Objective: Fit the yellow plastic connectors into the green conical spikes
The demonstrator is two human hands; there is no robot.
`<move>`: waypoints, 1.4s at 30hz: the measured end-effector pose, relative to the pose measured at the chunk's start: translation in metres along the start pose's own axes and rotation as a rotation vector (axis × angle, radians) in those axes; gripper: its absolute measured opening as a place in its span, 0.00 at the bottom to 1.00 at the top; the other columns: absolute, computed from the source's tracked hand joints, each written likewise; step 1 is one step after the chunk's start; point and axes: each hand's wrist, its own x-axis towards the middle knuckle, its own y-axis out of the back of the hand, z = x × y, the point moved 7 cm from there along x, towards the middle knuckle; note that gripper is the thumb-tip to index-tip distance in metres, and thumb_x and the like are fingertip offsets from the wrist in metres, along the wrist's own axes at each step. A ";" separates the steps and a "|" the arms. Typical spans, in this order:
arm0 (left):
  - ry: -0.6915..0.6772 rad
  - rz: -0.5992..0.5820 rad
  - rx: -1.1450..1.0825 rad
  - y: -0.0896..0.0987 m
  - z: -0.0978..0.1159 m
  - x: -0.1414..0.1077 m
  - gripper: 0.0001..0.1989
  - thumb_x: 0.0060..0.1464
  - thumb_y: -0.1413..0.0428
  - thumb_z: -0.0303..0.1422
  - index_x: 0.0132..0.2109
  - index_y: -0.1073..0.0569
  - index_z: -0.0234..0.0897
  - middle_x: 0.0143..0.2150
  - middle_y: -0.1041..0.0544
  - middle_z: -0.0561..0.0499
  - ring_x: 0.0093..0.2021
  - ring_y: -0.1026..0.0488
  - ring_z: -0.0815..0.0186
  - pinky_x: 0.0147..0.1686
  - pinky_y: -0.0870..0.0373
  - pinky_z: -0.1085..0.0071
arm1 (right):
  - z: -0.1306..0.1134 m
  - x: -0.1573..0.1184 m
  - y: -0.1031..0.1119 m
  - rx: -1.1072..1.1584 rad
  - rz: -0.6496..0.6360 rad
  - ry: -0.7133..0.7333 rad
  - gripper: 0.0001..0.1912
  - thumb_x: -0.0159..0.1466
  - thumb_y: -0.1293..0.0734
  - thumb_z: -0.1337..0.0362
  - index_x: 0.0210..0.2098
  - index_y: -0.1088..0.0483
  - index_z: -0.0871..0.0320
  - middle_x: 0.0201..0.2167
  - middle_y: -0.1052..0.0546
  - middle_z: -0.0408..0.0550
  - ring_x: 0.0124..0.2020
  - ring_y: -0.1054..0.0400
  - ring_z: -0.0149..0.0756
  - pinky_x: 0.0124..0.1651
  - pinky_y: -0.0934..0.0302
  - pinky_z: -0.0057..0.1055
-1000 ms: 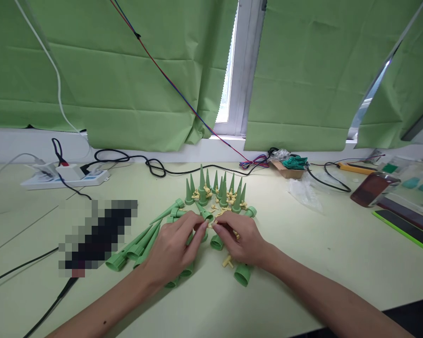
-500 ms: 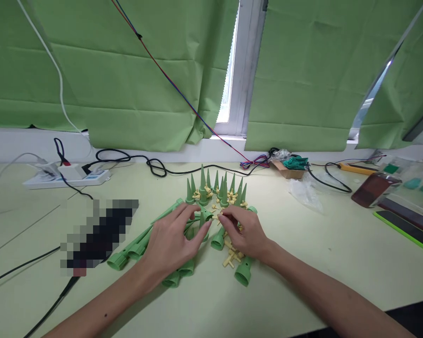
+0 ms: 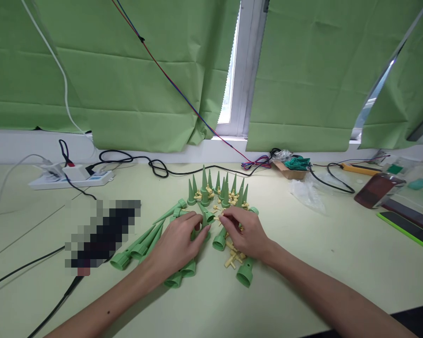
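Observation:
My left hand (image 3: 183,234) is curled around an upright green plastic spike (image 3: 205,220), thumb on its near side and fingers on the far side. A small yellow valve-like piece (image 3: 216,218) sticks out from the pinched thumb and fingertips of my right hand (image 3: 245,230). Just ahead of the hands, a hollow green spike (image 3: 208,217) lies with its open end towards me. More yellow T-shaped pieces (image 3: 232,258) are scattered under and beside my right hand. Several green spikes (image 3: 141,249) lie to the left, partly covered by my left hand.
Upright green spikes (image 3: 225,192) stand in a group behind the hands, with yellow pieces among them. A power strip (image 3: 74,178) is at the back left; a black cable (image 3: 183,172) runs along the wall. Phones (image 3: 409,230) and a dark red bottle (image 3: 379,190) are on the right.
The fingers of my left hand have drawn in and closed around the upright green spike. My right hand keeps its pinch on the yellow piece. The view has shifted slightly.

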 end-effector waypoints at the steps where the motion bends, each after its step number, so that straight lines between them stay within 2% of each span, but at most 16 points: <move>1: -0.004 -0.001 -0.006 0.000 0.000 0.000 0.15 0.63 0.54 0.39 0.29 0.40 0.39 0.28 0.32 0.52 0.29 0.34 0.64 0.29 0.43 0.70 | 0.001 0.000 0.000 0.002 -0.004 -0.003 0.07 0.68 0.40 0.67 0.34 0.33 0.58 0.25 0.31 0.43 0.23 0.40 0.29 0.29 0.43 0.26; 11: 0.008 -0.031 -0.041 -0.004 -0.004 0.000 0.14 0.63 0.53 0.38 0.29 0.41 0.39 0.28 0.32 0.52 0.29 0.34 0.63 0.29 0.43 0.70 | 0.003 0.001 -0.002 0.022 -0.036 -0.032 0.07 0.68 0.40 0.67 0.33 0.33 0.58 0.25 0.31 0.43 0.24 0.39 0.29 0.29 0.43 0.26; 18: -0.016 0.055 -0.087 0.003 -0.002 0.000 0.12 0.65 0.56 0.36 0.32 0.41 0.40 0.31 0.31 0.52 0.31 0.34 0.63 0.31 0.40 0.69 | 0.005 0.000 -0.003 0.016 -0.049 -0.051 0.08 0.69 0.40 0.66 0.33 0.33 0.58 0.25 0.31 0.43 0.23 0.41 0.29 0.28 0.44 0.26; 21: 0.010 0.096 -0.177 0.008 -0.003 -0.001 0.11 0.65 0.56 0.38 0.36 0.36 0.40 0.33 0.29 0.51 0.33 0.32 0.63 0.33 0.37 0.67 | 0.005 0.000 -0.002 0.013 -0.049 -0.049 0.09 0.69 0.41 0.65 0.33 0.33 0.58 0.24 0.32 0.43 0.23 0.42 0.28 0.27 0.44 0.26; 25: 0.065 0.124 -0.416 0.011 -0.005 -0.001 0.11 0.64 0.55 0.40 0.43 0.32 0.39 0.37 0.26 0.50 0.35 0.29 0.64 0.34 0.33 0.69 | 0.004 0.000 -0.001 0.008 -0.036 -0.045 0.09 0.69 0.41 0.65 0.33 0.33 0.58 0.24 0.31 0.43 0.23 0.41 0.29 0.28 0.44 0.26; 30: 0.163 0.129 -0.665 0.006 -0.011 0.001 0.13 0.62 0.50 0.43 0.44 0.31 0.39 0.34 0.27 0.51 0.33 0.30 0.65 0.31 0.32 0.72 | 0.004 0.001 -0.001 0.002 -0.027 -0.043 0.09 0.69 0.41 0.65 0.34 0.32 0.58 0.26 0.29 0.45 0.25 0.38 0.30 0.29 0.42 0.27; 35: 0.183 0.112 -0.740 0.004 -0.013 0.003 0.14 0.61 0.49 0.43 0.45 0.31 0.38 0.32 0.29 0.51 0.30 0.32 0.66 0.27 0.34 0.72 | 0.004 0.001 -0.001 -0.003 -0.024 -0.027 0.09 0.69 0.41 0.65 0.34 0.32 0.58 0.26 0.29 0.45 0.24 0.39 0.30 0.29 0.42 0.26; 42: 0.219 0.071 -0.832 0.002 -0.012 0.004 0.14 0.60 0.48 0.44 0.45 0.33 0.39 0.42 0.26 0.48 0.27 0.35 0.70 0.27 0.35 0.72 | 0.004 0.000 -0.002 -0.010 -0.028 -0.023 0.09 0.69 0.41 0.65 0.34 0.33 0.58 0.25 0.30 0.44 0.23 0.40 0.29 0.28 0.43 0.26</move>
